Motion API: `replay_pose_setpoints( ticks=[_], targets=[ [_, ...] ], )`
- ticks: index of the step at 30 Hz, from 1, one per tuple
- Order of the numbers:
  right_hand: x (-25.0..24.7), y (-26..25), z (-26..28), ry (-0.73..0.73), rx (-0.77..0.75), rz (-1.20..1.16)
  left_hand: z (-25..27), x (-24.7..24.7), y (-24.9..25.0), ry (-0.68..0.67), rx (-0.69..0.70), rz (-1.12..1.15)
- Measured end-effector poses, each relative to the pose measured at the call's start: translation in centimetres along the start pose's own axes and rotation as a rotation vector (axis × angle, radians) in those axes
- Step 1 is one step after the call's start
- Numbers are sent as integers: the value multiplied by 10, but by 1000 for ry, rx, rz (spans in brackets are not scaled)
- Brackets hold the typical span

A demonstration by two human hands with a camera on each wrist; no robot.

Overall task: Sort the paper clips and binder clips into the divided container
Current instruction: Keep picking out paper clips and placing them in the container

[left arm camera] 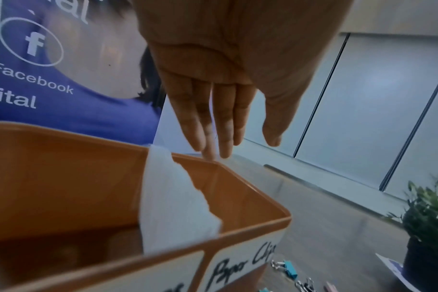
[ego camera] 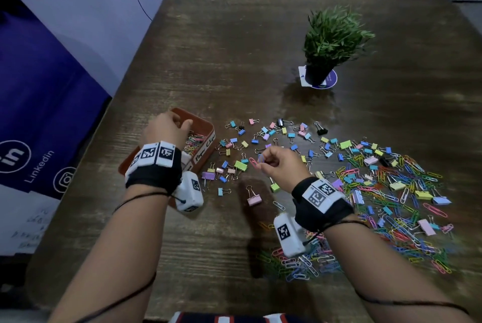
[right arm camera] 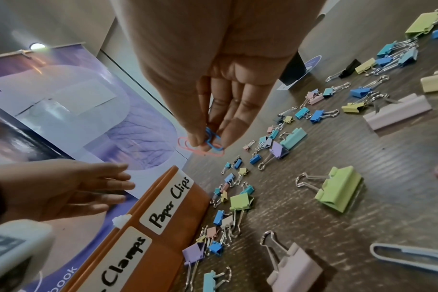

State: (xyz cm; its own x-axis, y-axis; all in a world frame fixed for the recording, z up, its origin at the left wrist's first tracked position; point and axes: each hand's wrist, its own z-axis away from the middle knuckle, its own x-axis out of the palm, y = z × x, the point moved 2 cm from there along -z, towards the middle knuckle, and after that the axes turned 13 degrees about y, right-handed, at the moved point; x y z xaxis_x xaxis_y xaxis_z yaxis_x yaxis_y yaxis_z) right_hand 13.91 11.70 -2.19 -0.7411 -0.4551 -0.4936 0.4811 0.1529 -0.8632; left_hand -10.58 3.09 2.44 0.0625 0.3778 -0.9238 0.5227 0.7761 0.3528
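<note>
A pink and a blue paper clip are pinched between the fingers of the right hand, held above the tabletop just right of the orange container. The left hand is held over its paper-clip compartment, fingers straight and relaxed, nothing held.

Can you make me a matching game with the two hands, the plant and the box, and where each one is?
Things:
1. left hand
2. right hand
3. plant
4. orange box

Places or states:
A. stands on a round blue coaster
B. pinches a pink and a blue paper clip
C. open, fingers straight, over the box
D. has a label that reads Paper Clips

Pairs: 1-C, 2-B, 3-A, 4-D
</note>
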Motion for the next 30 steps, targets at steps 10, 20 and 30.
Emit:
replay_pose_setpoints(
  ticks=[10,20,30],
  targets=[
    [42,-41,-21,-3,32,-247,36,24,-82,93,95,-10],
    [122,-86,-48,178,28,-186,48,41,-93,168,145,-1],
    [99,-81,-35,157,-124,2,48,40,-95,166,145,26]
  ],
)
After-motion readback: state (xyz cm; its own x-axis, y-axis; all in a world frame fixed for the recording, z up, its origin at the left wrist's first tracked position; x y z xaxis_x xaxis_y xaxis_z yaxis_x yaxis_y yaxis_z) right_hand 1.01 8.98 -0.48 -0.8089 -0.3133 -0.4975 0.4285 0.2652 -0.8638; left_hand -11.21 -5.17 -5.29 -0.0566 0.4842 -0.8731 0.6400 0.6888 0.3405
